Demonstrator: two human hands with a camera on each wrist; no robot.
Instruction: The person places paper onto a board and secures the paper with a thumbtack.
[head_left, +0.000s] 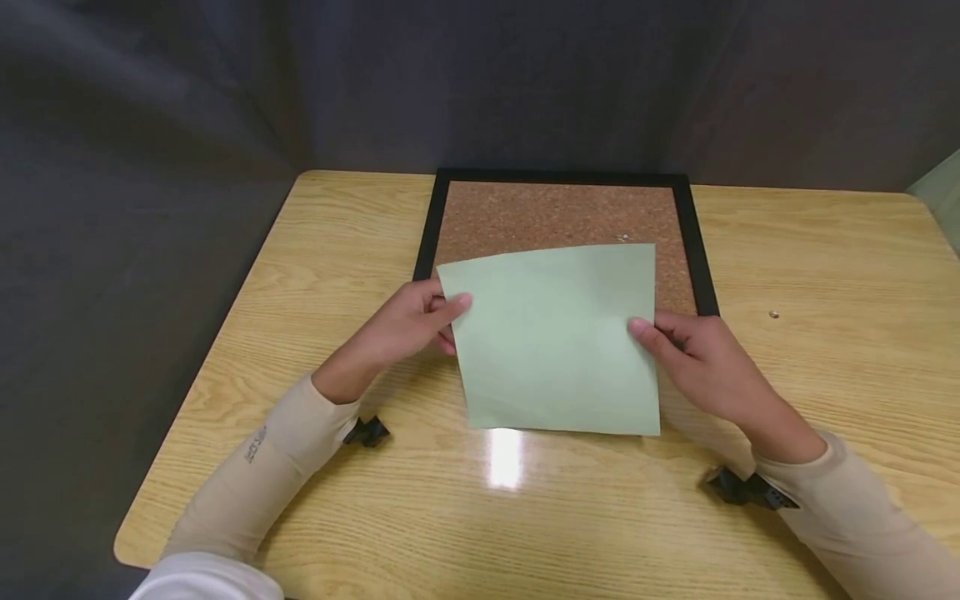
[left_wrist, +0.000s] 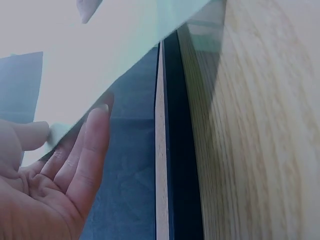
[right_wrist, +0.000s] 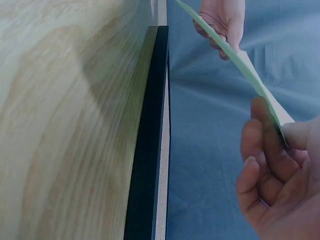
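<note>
Now green paper sheet (head_left: 555,337) spans between hands: left hand (head_left: 405,325) pinches left edge, right hand (head_left: 705,362) pinches right edge, above cork board (head_left: 525,217).

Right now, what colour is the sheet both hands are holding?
Pale green, plain, no print. The paper sheet shows best in the head view, held over the cork board.

Pale green paper sheet (head_left: 555,337) held aloft between two hands

Plain and uncreased, it tilts slightly, its left edge pinched by the left hand (head_left: 405,325), right edge by the right hand (head_left: 701,362).
</note>
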